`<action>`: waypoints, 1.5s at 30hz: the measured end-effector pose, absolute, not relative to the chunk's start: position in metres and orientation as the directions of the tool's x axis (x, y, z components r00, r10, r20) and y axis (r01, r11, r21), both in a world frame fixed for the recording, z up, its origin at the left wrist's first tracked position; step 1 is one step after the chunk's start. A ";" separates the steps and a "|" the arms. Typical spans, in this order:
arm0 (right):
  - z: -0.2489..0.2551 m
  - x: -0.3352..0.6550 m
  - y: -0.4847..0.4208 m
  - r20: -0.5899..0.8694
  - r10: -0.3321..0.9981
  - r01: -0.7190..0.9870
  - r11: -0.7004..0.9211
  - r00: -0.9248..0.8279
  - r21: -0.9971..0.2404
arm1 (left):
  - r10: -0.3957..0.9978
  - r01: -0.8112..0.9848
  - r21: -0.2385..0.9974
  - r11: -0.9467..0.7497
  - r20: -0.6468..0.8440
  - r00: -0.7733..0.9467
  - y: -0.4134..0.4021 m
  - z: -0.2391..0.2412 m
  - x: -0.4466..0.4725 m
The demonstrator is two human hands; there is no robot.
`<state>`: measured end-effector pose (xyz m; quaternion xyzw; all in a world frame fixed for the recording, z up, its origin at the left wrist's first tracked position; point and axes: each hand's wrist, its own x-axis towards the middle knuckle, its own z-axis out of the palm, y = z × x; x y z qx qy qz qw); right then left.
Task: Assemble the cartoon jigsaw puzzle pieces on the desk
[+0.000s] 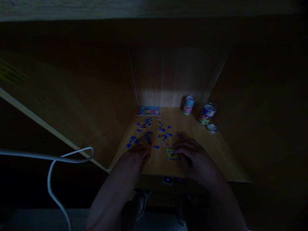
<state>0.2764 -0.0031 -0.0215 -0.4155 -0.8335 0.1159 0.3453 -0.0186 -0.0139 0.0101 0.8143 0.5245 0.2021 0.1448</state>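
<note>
Head view: at lower centre, the right hand (192, 154) has bent fingers at the right edge of the patch (171, 155); further left, the left hand (137, 154) curls beside loose pieces (149, 132). Whether either pinches anything cannot be told.

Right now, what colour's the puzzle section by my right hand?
The puzzle section is mainly yellow; head view.

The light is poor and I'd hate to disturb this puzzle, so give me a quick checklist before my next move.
1. Right hand at the yellow puzzle section: ok, at its right edge.
2. Left hand empty: cannot tell, fingertips hidden.
3. Picture card uncovered: ok, at the table's far left.
4. Loose pieces spread apart: not ok, many are bunched.
5. Nearer can upright: ok, round lid lying beside it.
</note>
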 end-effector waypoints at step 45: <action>-0.018 0.277 -0.006 0.460 0.801 0.594 0.595 -0.383 -0.541 | 0.839 0.499 0.676 -0.543 0.413 0.354 0.001 -0.017 0.049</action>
